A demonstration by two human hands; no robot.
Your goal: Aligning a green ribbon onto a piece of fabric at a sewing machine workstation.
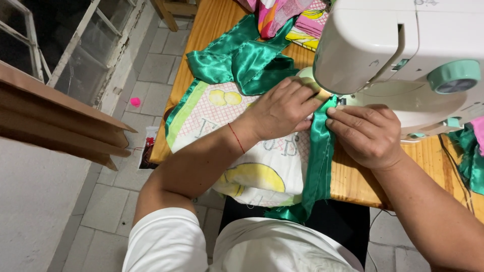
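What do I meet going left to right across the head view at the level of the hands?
Pink object on the floor → printed fabric → left hand → green satin strip → right hand → green fabric at the table's right edge.

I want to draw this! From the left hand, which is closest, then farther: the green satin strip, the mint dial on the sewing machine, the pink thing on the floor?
From the left hand:
1. Green satin strip, touching it.
2. Mint dial, off to the right on the machine.
3. Pink thing, left, down on the floor; nearly level with the dial.

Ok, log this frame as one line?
left hand: presses printed fabric | right hand: guides green satin strip | sewing machine: strip at needle | surface: wooden table
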